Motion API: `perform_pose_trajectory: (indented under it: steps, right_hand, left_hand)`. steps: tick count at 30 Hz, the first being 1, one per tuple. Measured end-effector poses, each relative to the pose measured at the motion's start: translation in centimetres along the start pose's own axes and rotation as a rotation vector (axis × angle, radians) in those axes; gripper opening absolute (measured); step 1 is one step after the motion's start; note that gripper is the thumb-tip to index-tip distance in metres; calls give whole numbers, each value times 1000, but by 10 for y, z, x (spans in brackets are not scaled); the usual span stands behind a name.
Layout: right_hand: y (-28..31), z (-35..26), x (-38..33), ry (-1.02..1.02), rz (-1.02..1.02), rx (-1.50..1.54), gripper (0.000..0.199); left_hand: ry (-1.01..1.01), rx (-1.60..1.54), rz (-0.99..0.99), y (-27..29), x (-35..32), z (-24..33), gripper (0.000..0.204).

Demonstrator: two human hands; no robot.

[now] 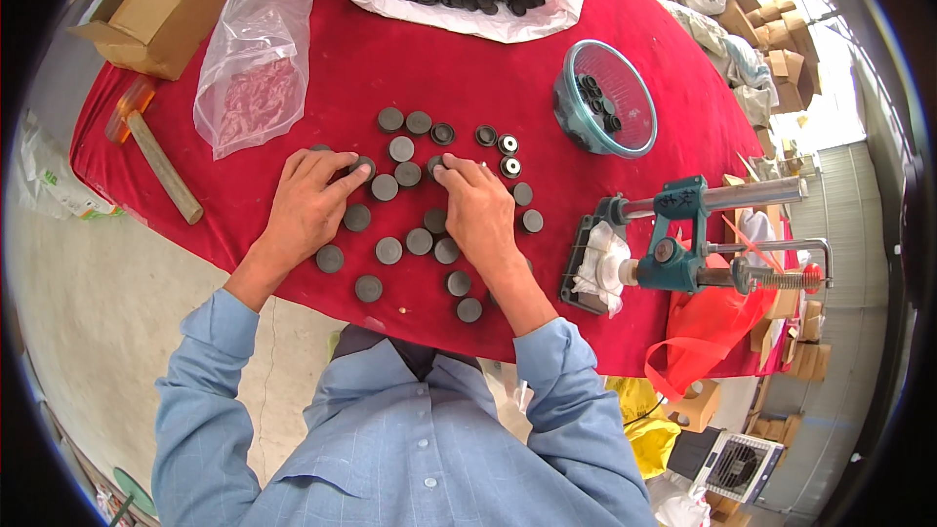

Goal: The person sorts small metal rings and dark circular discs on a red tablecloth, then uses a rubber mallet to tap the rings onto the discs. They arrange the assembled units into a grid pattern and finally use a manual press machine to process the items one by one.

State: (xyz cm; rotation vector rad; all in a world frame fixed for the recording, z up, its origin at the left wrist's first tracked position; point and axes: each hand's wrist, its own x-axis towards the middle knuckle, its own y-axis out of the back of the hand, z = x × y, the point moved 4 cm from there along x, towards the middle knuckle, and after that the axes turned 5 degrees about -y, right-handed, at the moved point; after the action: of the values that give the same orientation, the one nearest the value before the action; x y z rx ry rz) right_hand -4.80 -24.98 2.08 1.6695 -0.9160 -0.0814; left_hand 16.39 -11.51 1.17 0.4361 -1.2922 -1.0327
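Observation:
Small black round caps are spread over the red cloth in front of me, most with their flat faces up. My left hand (310, 197) has its thumb and forefinger against a black round cap (364, 167) at the left of the group. Another black round cap (433, 166) is gripped by the fingertips of my right hand (476, 207), partly hidden by them. Just beyond that hand are two caps with pale rings (509, 144) and an open-side-up cap (486, 135). Loose caps (388, 251) lie between and below my hands.
A white sack (488, 31) of black caps lies at the far edge. To the right are a clear bluish bowl (634, 146) with several caps and a green hand press (683, 224). A hammer (161, 161), plastic bag (256, 88) and cardboard box (161, 24) lie left.

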Motion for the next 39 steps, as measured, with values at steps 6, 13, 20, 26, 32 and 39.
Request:
perform_pose_trajectory:
  steps: [6,13,20,26,32,39]
  right_hand:
    - [-4,-7,-10,24,30,-128,38]
    - [40,29,19,-188,189,196,31]
    - [54,84,56,-396,-36,137,34]
    - [16,84,63,-236,-128,-19,31]
    - [56,88,49,-330,31,244,24]
    - [60,98,17,-339,116,184,18]
  left_hand:
    - [-10,18,-18,0,2,1,52]
    - [-7,3,-4,2,2,2,53]
    - [-9,-10,7,3,3,1,54]
    - [-14,-20,7,2,4,1,55]
    - [8,-26,-1,3,1,0,52]
    - [-10,-8,10,0,4,1,52]
